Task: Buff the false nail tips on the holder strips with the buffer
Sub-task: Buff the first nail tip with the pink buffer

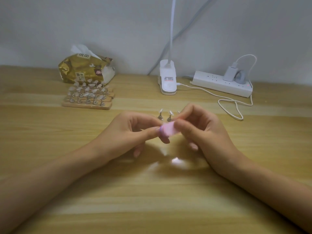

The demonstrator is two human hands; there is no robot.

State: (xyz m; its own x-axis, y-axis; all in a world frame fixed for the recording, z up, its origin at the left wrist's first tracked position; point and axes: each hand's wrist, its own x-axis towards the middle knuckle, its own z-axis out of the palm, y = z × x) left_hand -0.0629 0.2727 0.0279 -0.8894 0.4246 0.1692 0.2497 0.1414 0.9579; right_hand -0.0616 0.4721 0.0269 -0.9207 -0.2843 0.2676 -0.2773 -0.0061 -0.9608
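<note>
Pink and small, the buffer (168, 130) is held in mid-air between the two hands, above the middle of the wooden worktop (152, 191). The left hand (135, 130) pinches its left end between thumb and curled forefinger, with another finger tucked beneath. The right hand (199, 129) lays its thumb over the right end, fingers curled behind. Both hands grip this one tool, and nothing else can be made out in either. The buffer's long axis runs crosswise, roughly from 8 o'clock to 2 o'clock, with the right end a little farther from the person.

The next stroke depends on what lies at 12 o'clock: a short row of nail tips (169, 113) on small metal stands, just beyond the fingertips and close behind the buffer. That row runs left to right, nearly parallel with the tool. Whether the buffer touches any tip cannot be told, since the fingers cover the gap, and the strip under those stands is hidden too. The rightmost stand peeps out beside the right forefinger, so the right hand looks the nearer of the two.

Well apart at 10 o'clock, on the left hand's side, a stack of holder strips (87, 98) full of tips lies in front of a gold tissue pack (84, 70). Judging by this layout, a short push forward would bring the buffer onto the near row, while the stack would need a longer reach.
</note>
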